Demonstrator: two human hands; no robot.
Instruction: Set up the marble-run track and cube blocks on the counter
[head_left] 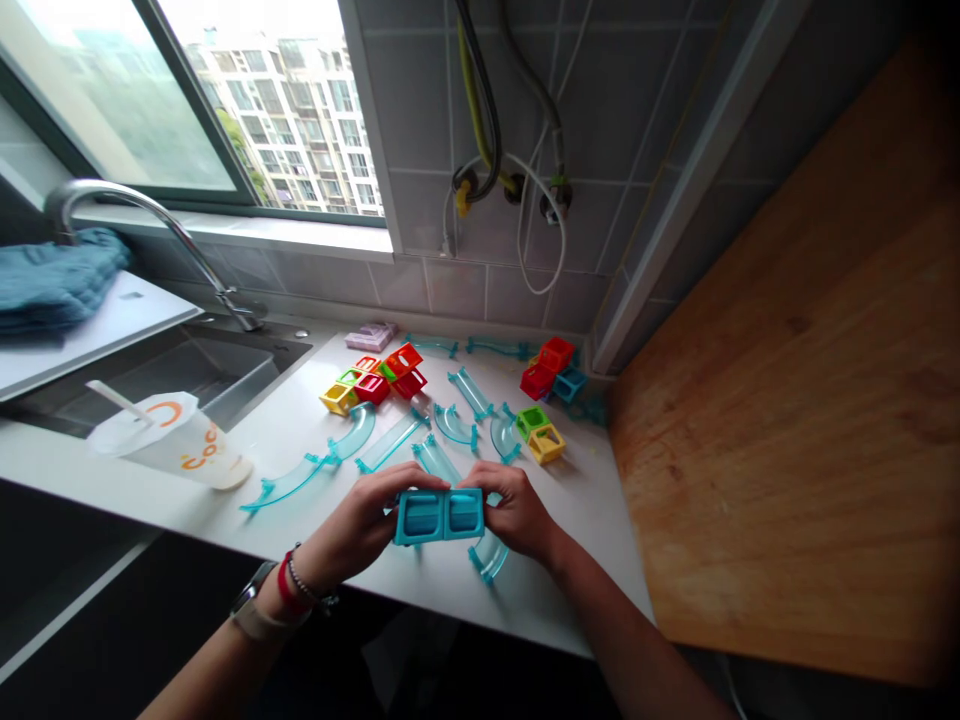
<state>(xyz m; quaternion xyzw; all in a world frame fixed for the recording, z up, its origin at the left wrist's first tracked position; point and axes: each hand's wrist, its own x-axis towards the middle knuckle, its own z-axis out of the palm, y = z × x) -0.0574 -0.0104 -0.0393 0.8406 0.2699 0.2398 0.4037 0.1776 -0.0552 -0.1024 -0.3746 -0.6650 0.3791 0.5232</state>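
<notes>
Two bare forearms [626, 620] reach in to a joined pair of hollow turquoise plastic blocks [445, 515], held over the white countertop [585, 570]. The left hand [367, 520] curls its fingers part-way round one end; the right hand [519, 512] pinches the other, thumb and fingers nearly closed on it. Keeping both ends level, with even pressure on the outer walls and fingertips clear of the square openings, should suit this hold. Translucent turquoise track pieces [394, 440] lie beyond. A lidded white plastic cup with a straw [176, 445] is near the sink [292, 362]; its fill is unclear. A clear plastic box [236, 375] sits inside the sink, contents indistinct.
</notes>
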